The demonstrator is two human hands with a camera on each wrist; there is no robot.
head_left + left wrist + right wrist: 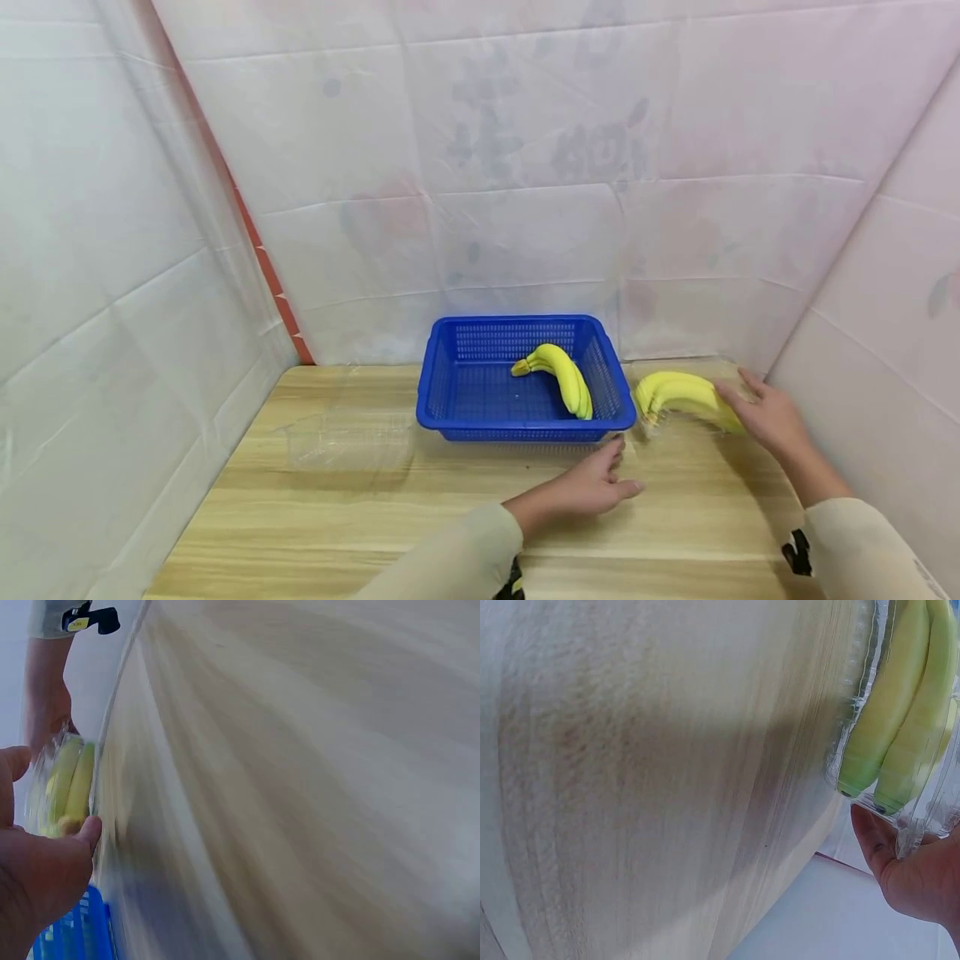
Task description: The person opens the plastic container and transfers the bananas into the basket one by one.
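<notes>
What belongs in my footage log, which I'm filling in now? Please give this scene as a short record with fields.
Right hand: the right hand grips one end of a clear container
Container contents: packed bananas
Left hand: the left hand is by the front right corner of the blue basket, fingers extended; contact with the basket unclear
Basket contents: a banana bunch, toward its right side
Left of basket: a second clear plastic box
Surface: wood-grain table

3 white sheeted walls (517,150) surround a wood-grain tabletop (315,517).
</notes>
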